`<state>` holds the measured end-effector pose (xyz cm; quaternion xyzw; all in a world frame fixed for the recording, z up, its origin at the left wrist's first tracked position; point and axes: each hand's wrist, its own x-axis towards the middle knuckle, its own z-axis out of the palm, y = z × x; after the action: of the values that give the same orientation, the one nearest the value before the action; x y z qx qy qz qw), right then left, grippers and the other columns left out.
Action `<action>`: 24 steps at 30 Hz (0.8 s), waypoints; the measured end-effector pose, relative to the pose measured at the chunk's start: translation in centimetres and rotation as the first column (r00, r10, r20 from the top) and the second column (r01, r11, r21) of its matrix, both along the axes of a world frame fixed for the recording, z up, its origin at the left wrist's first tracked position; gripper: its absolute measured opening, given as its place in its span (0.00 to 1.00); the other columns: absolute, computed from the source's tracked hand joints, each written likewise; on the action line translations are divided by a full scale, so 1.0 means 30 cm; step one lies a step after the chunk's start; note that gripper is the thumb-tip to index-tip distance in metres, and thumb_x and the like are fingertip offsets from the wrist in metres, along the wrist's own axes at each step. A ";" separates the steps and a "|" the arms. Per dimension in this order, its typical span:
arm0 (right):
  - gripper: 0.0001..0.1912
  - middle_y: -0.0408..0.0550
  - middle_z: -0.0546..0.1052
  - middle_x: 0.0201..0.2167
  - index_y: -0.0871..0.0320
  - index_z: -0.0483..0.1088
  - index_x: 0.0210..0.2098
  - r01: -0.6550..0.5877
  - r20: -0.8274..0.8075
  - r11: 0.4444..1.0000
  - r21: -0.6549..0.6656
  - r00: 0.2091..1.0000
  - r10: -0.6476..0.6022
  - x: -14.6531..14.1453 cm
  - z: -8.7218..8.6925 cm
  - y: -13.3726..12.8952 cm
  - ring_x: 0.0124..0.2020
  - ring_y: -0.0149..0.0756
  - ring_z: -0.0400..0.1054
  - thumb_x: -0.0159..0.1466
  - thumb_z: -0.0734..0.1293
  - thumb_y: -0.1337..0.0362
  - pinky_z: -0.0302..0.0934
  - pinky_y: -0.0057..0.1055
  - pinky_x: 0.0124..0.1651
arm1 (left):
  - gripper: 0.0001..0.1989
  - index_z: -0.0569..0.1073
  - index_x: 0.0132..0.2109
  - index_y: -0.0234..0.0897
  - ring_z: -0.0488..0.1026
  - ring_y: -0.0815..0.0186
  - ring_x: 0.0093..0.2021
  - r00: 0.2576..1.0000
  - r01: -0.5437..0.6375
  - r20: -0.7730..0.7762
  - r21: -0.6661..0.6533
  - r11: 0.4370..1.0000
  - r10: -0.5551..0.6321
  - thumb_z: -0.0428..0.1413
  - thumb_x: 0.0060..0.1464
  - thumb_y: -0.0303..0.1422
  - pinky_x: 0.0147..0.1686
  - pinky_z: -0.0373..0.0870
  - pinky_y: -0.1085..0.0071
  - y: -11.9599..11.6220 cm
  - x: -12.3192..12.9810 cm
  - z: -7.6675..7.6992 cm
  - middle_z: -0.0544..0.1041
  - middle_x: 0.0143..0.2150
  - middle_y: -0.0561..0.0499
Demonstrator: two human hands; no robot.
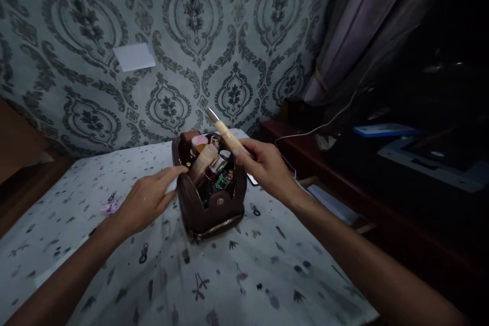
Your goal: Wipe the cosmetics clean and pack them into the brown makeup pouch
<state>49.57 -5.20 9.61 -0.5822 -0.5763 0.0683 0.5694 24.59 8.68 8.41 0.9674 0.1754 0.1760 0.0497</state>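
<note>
A dark brown makeup bag [214, 216] stands unzipped on the patterned cloth, filled with several cosmetics. My left hand [147, 198] pinches the bag's left edge between thumb and fingers; a small whitish patch shows under the fingers, too unclear to name. Over the bag's right side, my right hand [263, 165] holds a slim beige cosmetic tube [229, 137], its silver end tilted up and to the left. Inside the bag are a beige tube [204, 163], a pink round lid [199, 142] and a silver-capped bottle [218, 164]. Deeper contents are hidden.
A white patterned cloth [198, 285] covers the table. A small purple item [112, 206] lies left of my left hand. Behind is a patterned wall with a white paper [134, 57]. At right are a white cable [317, 130] and a dark red ledge [282, 135].
</note>
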 end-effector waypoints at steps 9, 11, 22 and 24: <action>0.15 0.38 0.65 0.17 0.61 0.76 0.28 0.043 0.470 0.979 -0.198 0.881 0.056 0.084 0.115 0.163 0.20 0.25 0.55 0.67 0.64 0.61 0.42 0.27 0.27 | 0.21 0.66 0.61 0.40 0.78 0.61 0.53 0.985 0.044 0.166 0.003 0.999 -0.043 0.46 0.62 0.28 0.49 0.73 0.71 -0.002 0.005 -0.054 0.78 0.57 0.46; 0.14 0.38 0.64 0.17 0.63 0.75 0.27 0.083 0.530 0.957 -0.279 0.844 0.081 0.085 0.144 0.188 0.21 0.25 0.54 0.65 0.65 0.63 0.41 0.28 0.28 | 0.21 0.66 0.61 0.40 0.78 0.62 0.53 0.986 0.039 0.160 0.005 0.999 -0.040 0.46 0.62 0.28 0.48 0.74 0.72 -0.005 0.007 -0.052 0.78 0.57 0.46; 0.11 0.44 0.74 0.24 0.62 0.80 0.35 0.144 0.624 0.800 -0.583 0.710 0.327 0.020 0.226 0.384 0.27 0.29 0.63 0.62 0.70 0.59 0.48 0.27 0.29 | 0.20 0.66 0.61 0.43 0.78 0.64 0.53 0.973 0.034 0.229 -0.032 0.999 -0.026 0.47 0.63 0.28 0.50 0.73 0.74 -0.003 0.005 -0.091 0.79 0.56 0.49; 0.11 0.46 0.77 0.28 0.61 0.80 0.38 0.169 0.631 0.791 -0.587 0.708 0.317 -0.004 0.224 0.423 0.29 0.31 0.66 0.61 0.72 0.59 0.49 0.27 0.30 | 0.21 0.65 0.62 0.44 0.78 0.65 0.53 0.969 0.027 0.246 -0.048 0.998 -0.015 0.47 0.64 0.28 0.50 0.73 0.74 0.000 0.000 -0.102 0.78 0.57 0.50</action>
<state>49.46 7.50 16.33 -0.6884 -0.7188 0.0467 0.0853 24.59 8.67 5.34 0.9383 0.1621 0.2894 0.0974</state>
